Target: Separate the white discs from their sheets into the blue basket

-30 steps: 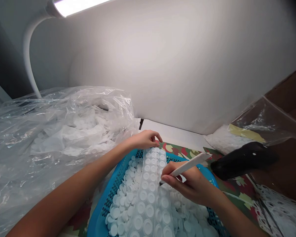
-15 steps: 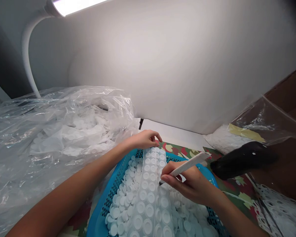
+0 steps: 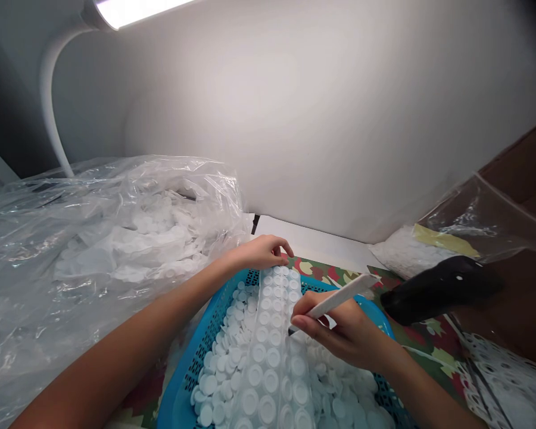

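Note:
My right hand (image 3: 339, 328) pinches a slim white stick-like tool (image 3: 343, 296) with a dark tip, and its exact kind is unclear. That tip rests at or just over a long clear plastic strip (image 3: 274, 345) with rows of round white caps in it. The strip lies lengthwise over a blue perforated basket (image 3: 201, 339). At the strip's far end is my left hand (image 3: 268, 251), its fingers bent and apart from the thumb, holding nothing I can see. Loose white discs (image 3: 226, 366) fill the basket beneath and beside the strip.
A large clear plastic bag (image 3: 152, 238) of white pieces spreads across the left. To the right are a black rounded object (image 3: 438, 292), a bag with a yellow strip (image 3: 446, 238) and white ring-hole sheets (image 3: 509, 369). A white lamp (image 3: 49, 95) curves overhead at left. Patterned cloth lies under the basket.

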Demonstrator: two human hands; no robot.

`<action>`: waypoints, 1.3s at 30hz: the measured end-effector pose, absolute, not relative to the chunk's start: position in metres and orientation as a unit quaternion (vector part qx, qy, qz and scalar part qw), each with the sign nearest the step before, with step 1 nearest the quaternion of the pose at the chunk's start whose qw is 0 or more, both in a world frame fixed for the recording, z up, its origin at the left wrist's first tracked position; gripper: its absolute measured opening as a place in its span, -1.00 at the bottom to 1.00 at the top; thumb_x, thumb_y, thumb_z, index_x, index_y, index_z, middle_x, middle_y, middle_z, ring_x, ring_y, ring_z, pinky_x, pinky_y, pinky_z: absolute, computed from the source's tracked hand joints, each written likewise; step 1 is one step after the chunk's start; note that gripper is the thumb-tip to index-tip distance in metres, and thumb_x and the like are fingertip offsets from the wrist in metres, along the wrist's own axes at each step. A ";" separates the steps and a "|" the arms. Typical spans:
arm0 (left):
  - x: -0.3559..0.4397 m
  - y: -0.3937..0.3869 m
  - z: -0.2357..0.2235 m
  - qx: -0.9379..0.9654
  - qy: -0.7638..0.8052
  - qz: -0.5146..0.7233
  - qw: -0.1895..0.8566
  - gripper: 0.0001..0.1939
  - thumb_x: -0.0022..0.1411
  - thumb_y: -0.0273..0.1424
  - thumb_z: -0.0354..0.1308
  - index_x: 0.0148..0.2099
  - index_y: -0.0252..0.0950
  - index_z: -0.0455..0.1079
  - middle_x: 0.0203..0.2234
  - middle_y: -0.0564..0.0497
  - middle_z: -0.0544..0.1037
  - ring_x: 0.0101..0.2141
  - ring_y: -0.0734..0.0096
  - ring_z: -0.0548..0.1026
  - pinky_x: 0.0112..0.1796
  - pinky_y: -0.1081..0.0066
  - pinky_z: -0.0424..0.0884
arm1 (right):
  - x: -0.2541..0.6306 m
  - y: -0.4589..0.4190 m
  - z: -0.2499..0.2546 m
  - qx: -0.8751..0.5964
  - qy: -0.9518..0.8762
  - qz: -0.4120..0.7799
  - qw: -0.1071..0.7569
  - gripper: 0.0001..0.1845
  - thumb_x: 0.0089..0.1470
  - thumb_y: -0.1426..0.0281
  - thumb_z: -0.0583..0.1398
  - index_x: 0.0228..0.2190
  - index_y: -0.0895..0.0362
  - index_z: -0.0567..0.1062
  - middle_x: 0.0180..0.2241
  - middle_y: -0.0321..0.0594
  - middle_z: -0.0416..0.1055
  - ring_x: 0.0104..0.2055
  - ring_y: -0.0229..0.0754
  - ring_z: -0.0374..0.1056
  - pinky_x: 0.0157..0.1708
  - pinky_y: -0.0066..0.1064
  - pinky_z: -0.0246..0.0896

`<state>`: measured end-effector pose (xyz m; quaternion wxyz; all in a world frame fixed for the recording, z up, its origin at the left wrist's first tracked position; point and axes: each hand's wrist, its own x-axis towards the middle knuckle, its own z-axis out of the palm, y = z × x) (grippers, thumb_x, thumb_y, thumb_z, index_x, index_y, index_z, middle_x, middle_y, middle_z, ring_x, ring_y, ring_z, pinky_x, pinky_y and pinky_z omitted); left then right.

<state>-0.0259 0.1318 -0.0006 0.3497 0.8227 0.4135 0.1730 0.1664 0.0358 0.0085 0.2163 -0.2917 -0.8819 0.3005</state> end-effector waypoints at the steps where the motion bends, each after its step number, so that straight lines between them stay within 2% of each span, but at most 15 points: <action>1: -0.026 0.132 -0.001 0.822 0.414 0.173 0.350 -0.73 0.14 -0.32 0.09 -0.12 -0.28 0.42 -0.49 0.07 0.43 -0.50 0.51 0.31 -0.48 0.52 0.19 | 0.166 0.036 0.009 -0.291 -0.881 0.302 0.216 -0.81 0.22 0.34 0.06 -0.41 0.14 0.35 -0.54 -0.36 0.24 -0.54 -0.38 0.07 -0.55 -0.51 -0.02; 29: -0.026 0.132 -0.001 0.821 0.416 0.176 0.349 -0.72 0.13 -0.32 0.08 -0.12 -0.28 0.42 -0.45 0.05 0.46 -0.48 0.50 0.33 -0.46 0.52 0.20 | 0.166 0.036 0.007 -0.294 -0.880 0.304 0.215 -0.83 0.21 0.35 0.07 -0.41 0.13 0.35 -0.53 -0.37 0.24 -0.54 -0.39 0.07 -0.55 -0.52 -0.03; 34: -0.026 0.131 -0.001 0.821 0.415 0.177 0.351 -0.72 0.13 -0.31 0.08 -0.12 -0.28 0.43 -0.44 0.04 0.46 -0.47 0.48 0.34 -0.47 0.52 0.20 | 0.167 0.035 0.006 -0.277 -0.872 0.303 0.268 -0.87 0.19 0.39 0.10 -0.40 0.13 0.36 -0.57 -0.38 0.22 -0.57 -0.40 0.06 -0.60 -0.52 -0.04; 39: -0.025 0.131 0.000 0.820 0.416 0.175 0.352 -0.72 0.13 -0.31 0.09 -0.12 -0.28 0.43 -0.46 0.05 0.45 -0.47 0.48 0.34 -0.47 0.53 0.20 | 0.166 0.033 0.006 -0.269 -0.842 0.302 0.356 -0.92 0.18 0.46 0.11 -0.36 0.11 0.40 -0.51 -0.35 0.31 -0.52 -0.39 0.18 -0.57 -0.55 0.08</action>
